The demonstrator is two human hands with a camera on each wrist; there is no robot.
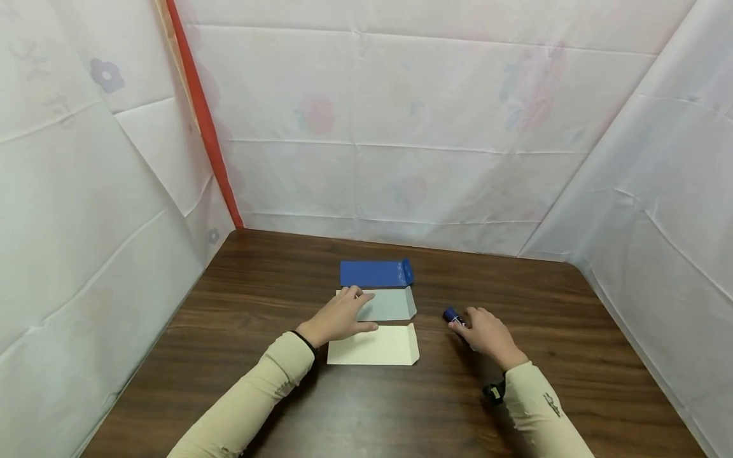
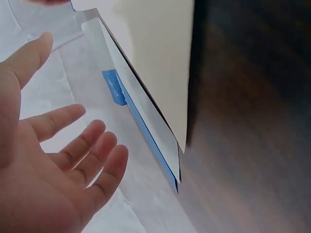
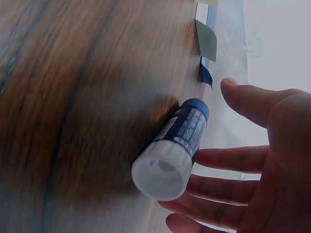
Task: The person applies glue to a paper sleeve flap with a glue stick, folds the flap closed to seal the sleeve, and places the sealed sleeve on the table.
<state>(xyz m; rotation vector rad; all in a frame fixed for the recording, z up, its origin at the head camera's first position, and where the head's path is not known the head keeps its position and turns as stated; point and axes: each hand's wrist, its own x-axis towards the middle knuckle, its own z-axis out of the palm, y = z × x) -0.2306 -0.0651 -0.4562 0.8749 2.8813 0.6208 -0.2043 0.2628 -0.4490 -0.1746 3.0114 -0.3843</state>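
Observation:
Three envelopes lie in a column on the table with their flaps open to the right: a blue one [image 1: 369, 273] at the back, a pale grey one [image 1: 392, 306] in the middle, a cream one [image 1: 380, 348] in front. Over the left ends of the nearer two hovers my left hand [image 1: 338, 318]; its fingers [image 2: 73, 116] are spread and hold nothing. A glue stick [image 1: 451, 315] with a dark blue cap and white base [image 3: 163, 170] lies by my right hand [image 1: 488, 333]. The fingers reach beside the stick, seemingly touching it, while the thumb [image 3: 248, 99] stands apart.
The dark wood table [image 1: 355, 413] is bordered by white printed sheets [image 1: 389, 127] at the back and both sides. A red strip [image 1: 203, 121] runs down the back left corner. A dark watch [image 1: 494, 392] is on the right wrist.

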